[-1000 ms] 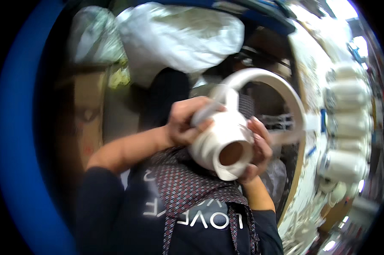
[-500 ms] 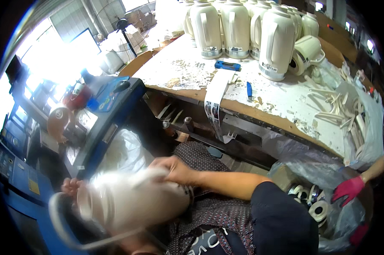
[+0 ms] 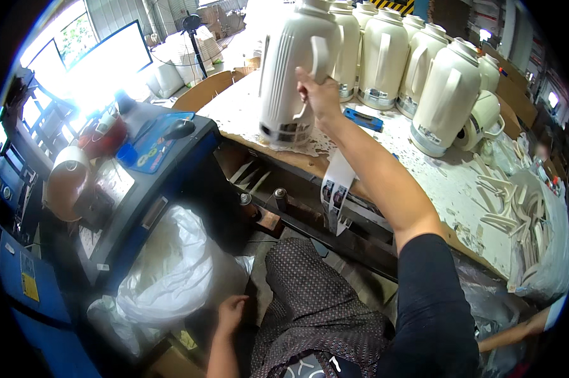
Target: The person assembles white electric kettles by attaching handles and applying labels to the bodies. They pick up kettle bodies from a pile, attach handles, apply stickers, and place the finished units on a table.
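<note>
My right hand (image 3: 317, 93) grips the side handle of a cream vacuum flask (image 3: 287, 72). The flask is upright at the left end of the worktable (image 3: 234, 104); whether its base touches the top I cannot tell. Several similar flasks (image 3: 380, 60) stand in a group to the right, and one flask (image 3: 483, 123) lies on its side. Low in front of me, beside a white plastic bag (image 3: 171, 277), my left hand (image 3: 232, 312) has its fingers curled in, with nothing visible in them.
A strip of printed labels (image 3: 336, 186) hangs over the table's front edge, near a blue tool (image 3: 363, 120). Loose cream handles (image 3: 517, 201) lie at the right. A blue-sided desk (image 3: 190, 151) with a mouse (image 3: 180, 129) stands left. Another person's arm (image 3: 517, 334) reaches in lower right.
The flask has gone from my lap up to the table's left end, now upright in my right hand. My left hand has come off it. The co-worker's gloved hand is no longer visible.
</note>
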Tool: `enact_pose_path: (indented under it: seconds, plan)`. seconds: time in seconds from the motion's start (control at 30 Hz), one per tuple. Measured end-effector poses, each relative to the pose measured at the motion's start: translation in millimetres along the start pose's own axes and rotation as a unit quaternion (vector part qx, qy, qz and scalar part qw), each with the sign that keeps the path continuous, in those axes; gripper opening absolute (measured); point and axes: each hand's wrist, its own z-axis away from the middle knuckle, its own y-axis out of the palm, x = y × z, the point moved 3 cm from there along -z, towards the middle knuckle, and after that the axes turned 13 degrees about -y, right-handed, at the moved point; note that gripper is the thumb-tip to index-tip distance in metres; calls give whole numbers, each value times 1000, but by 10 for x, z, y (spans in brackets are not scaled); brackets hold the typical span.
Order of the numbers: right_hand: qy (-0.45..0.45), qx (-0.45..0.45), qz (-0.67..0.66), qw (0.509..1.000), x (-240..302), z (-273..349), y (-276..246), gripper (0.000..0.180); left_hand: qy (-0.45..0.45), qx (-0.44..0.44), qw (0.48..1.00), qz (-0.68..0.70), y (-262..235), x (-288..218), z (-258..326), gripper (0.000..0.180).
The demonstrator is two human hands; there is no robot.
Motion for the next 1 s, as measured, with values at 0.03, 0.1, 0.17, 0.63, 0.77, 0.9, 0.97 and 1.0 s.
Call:
enact_pose_path:
  seconds: [0.03, 0.1, 0.17, 0.63, 0.77, 0.9, 0.97, 1.0]
  plan:
    - [-17, 5, 86, 996, -262, -243, -21, 31, -27, 33, 999, -30, 49, 21, -42, 23]
    - [-16, 11, 210, 978, -646, -665, -42, 40, -95, 97, 987, -86, 96, -294, 113, 25]
    - [-14, 31, 288, 957, -1035, -1170, -291, 52, -69, 140, 978, -140, 143, -275, 142, 32]
    - [-51, 202, 474, 856, -1882, -599, -662, 81, -82, 135, 980, -121, -28, -564, 107, 37]
    - [-277, 277, 484, 783, -414, 819, -520, 47, -43, 115, 984, -129, -23, -503, 150, 37]
    - [-211, 368, 585, 692, 80, 1558, -627, 42, -36, 115, 982, -145, -15, -500, 210, 36]
    - [-184, 354, 578, 711, 41, 1645, -778, 31, -38, 117, 981, -150, 5, -436, 210, 37]
    - [-189, 347, 574, 717, 16, 1665, -843, 29, -28, 114, 981, -156, 22, -396, 209, 37]
